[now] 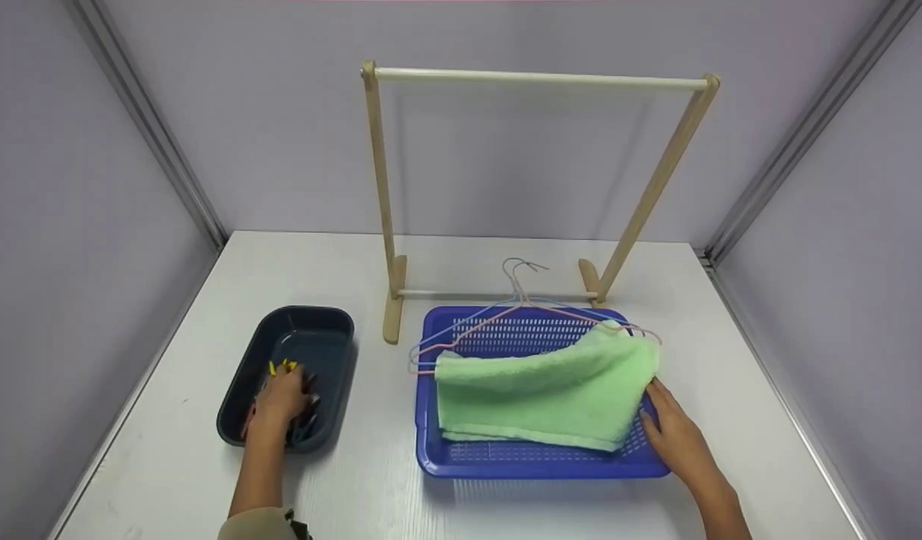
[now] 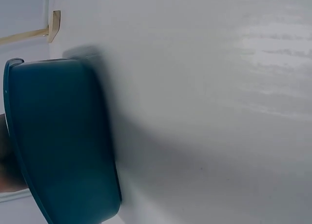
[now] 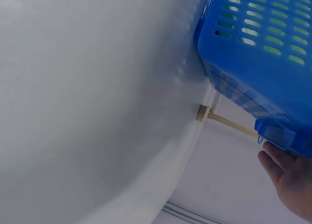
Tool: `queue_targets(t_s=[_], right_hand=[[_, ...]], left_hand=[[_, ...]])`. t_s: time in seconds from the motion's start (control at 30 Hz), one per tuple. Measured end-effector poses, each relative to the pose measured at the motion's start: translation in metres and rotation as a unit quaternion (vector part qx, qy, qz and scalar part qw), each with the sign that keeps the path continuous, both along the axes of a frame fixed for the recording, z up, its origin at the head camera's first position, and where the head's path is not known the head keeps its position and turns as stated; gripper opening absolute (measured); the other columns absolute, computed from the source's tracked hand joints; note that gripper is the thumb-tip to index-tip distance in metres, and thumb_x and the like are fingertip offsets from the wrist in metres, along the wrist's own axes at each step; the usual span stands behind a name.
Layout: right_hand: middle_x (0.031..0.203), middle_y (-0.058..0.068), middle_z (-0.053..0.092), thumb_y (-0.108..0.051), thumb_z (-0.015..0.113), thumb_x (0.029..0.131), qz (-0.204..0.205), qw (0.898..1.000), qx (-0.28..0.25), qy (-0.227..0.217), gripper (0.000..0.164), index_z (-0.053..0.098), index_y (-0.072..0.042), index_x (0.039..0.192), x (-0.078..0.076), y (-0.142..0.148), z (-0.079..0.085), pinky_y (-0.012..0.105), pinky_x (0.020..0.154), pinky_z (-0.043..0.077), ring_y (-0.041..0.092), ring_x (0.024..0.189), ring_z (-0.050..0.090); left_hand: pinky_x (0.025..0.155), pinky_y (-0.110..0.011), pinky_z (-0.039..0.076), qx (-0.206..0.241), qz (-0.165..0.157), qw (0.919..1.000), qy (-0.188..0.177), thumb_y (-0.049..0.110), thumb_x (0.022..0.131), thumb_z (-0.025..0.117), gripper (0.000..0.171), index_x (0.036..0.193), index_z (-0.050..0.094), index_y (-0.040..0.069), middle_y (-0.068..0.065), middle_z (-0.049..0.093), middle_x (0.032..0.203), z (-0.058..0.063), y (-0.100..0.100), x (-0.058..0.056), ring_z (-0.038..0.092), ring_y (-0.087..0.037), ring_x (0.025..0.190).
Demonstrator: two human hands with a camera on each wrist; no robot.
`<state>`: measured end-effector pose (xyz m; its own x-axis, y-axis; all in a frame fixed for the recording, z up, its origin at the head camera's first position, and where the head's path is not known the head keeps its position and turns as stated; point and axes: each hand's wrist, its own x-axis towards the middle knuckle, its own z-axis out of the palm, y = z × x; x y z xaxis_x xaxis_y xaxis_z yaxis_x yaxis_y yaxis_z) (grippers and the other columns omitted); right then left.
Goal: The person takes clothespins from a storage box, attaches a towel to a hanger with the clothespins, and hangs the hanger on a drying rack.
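Observation:
My left hand (image 1: 280, 397) reaches down into a dark teal tray (image 1: 310, 319) among small coloured pieces that look like clips, some yellow (image 1: 273, 367), others red or dark. Its fingertips are hidden, so I cannot tell whether it pinches one. My right hand (image 1: 682, 442) rests at the right side of a blue slotted basket (image 1: 536, 471), fingers extended by the corner of a light green towel (image 1: 551, 390). The towel hangs folded over a pink hanger (image 1: 491, 319) and a blue hanger (image 1: 472, 321), which lie across the basket. Straight fingers (image 3: 273, 165) show near the basket rim.
Behind the basket stands a wooden rack (image 1: 382, 180) with a pale top rail (image 1: 536, 77) and a lower crossbar. Its feet rest on the white table (image 1: 183, 375). Grey panels (image 1: 70, 247) enclose the table at the back and both sides.

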<state>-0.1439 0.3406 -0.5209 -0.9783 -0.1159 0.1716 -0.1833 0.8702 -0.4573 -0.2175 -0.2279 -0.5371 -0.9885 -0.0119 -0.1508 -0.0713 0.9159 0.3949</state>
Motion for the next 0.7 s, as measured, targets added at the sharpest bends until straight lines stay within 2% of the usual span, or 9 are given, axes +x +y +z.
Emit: queue_targets(t_s=[0.17,0.4,0.53,0.7], right_hand=[[0.139,0.030,0.028,-0.001,0.052,0.089,0.002,1.000,-0.005,0.004,0.053,0.030,0.015,0.134,-0.001,0.000,-0.002,0.055,0.100,0.025,0.045,0.125,0.029],[0.138,0.031,0.029,-0.001,0.052,0.088,0.001,1.000,-0.007,0.011,0.052,0.032,0.015,0.133,0.000,0.000,-0.002,0.056,0.100,0.026,0.046,0.124,0.029],[0.137,0.032,0.029,0.001,0.053,0.088,0.000,1.000,-0.006,0.017,0.051,0.033,0.016,0.132,0.000,0.000,-0.002,0.057,0.099,0.026,0.047,0.123,0.030],[0.139,0.031,0.026,0.000,0.052,0.089,-0.001,1.000,-0.009,0.000,0.052,0.030,0.015,0.134,0.000,0.000,-0.001,0.056,0.100,0.024,0.046,0.125,0.027]], left_hand=[[0.082,-0.060,0.040,-0.011,0.014,0.9997,0.018,-0.003,0.080,0.062,0.039,0.115,0.048,-0.017,-0.040,0.040,0.116,-0.001,0.001,-0.003,0.042,-0.054,0.105],[0.075,-0.055,0.045,-0.022,0.005,0.9957,0.090,-0.015,0.078,0.055,0.015,0.092,0.054,-0.020,-0.035,0.052,0.088,-0.001,-0.001,-0.004,0.054,-0.049,0.085],[0.069,-0.055,0.046,-0.020,0.001,0.9933,0.114,-0.016,0.077,0.052,0.005,0.078,0.057,-0.018,-0.031,0.054,0.077,0.002,-0.002,-0.005,0.056,-0.048,0.077],[0.057,-0.052,0.047,-0.002,0.008,0.9896,0.144,-0.013,0.075,0.054,0.012,0.063,0.054,-0.010,-0.027,0.055,0.066,0.010,-0.004,-0.003,0.057,-0.042,0.064]])
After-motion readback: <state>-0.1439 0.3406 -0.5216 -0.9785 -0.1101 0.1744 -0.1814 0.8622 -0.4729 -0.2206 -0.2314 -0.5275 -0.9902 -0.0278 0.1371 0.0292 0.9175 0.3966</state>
